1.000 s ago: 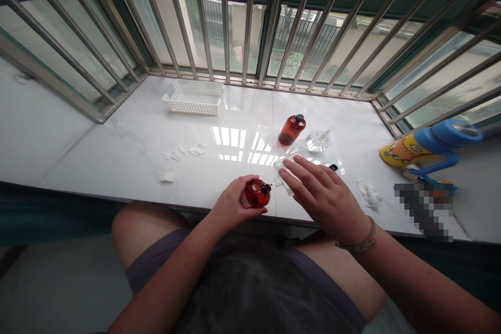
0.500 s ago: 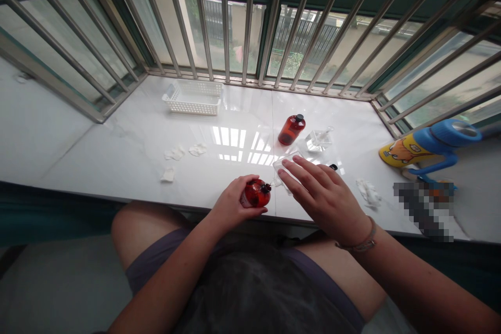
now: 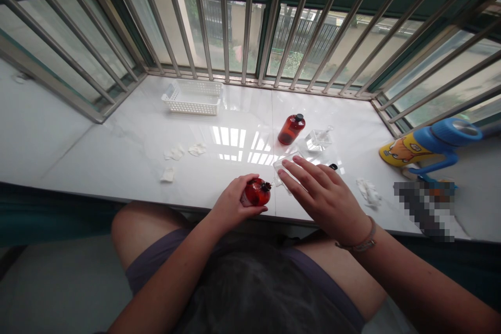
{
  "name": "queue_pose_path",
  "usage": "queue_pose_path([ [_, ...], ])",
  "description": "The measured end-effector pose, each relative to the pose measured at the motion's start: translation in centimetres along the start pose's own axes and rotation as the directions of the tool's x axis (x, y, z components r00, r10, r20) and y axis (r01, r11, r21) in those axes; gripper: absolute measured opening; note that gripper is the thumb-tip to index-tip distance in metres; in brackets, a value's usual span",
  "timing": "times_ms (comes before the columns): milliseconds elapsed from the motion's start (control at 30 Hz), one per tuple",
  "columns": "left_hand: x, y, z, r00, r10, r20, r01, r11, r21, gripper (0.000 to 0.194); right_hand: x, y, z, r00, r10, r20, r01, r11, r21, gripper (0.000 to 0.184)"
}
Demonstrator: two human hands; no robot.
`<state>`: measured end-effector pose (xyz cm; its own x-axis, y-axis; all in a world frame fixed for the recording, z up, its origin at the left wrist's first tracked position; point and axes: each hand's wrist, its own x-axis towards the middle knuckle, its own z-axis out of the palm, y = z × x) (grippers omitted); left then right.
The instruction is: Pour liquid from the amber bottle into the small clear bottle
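Uncapped red bottle, that's what the left hand has, its fingers curled over one side and its thumb under the other, on the near side of the capped red bottle and a little to its left. It is tipped, its dark mouth turned right, just beside the ribbed end of a clear container. That container lies on the near side of the capped bottle too, mostly behind the right hand, whose fingers reach across it, held out long and near one another. With the thumb hidden, I can't make out whether that hand pinches the container or merely covers it. A woven bracelet circles the wrist. Just right of the capped bottle sits a clear box; nearer and right of it, a small black piece peeks out past the fingers. Farther right of it are a crumpled tissue and a yellow-and-blue flask. Well to its left, toward the window bars, I see a white perforated basket, with three white scraps on the white counter, left of it and nearer the person.
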<state>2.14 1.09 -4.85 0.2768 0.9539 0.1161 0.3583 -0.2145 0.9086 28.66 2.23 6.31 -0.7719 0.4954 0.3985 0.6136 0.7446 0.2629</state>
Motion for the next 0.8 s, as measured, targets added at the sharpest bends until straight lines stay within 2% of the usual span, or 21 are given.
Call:
queue_pose_path([
  [800, -0.04, 0.18, 0.03, 1.000, 0.007, 0.000, -0.007, 1.000, 0.001, 0.083, -0.03, 0.00, 0.47, 0.999, -0.034, 0.016, 0.035, 0.998, -0.047, 0.046],
])
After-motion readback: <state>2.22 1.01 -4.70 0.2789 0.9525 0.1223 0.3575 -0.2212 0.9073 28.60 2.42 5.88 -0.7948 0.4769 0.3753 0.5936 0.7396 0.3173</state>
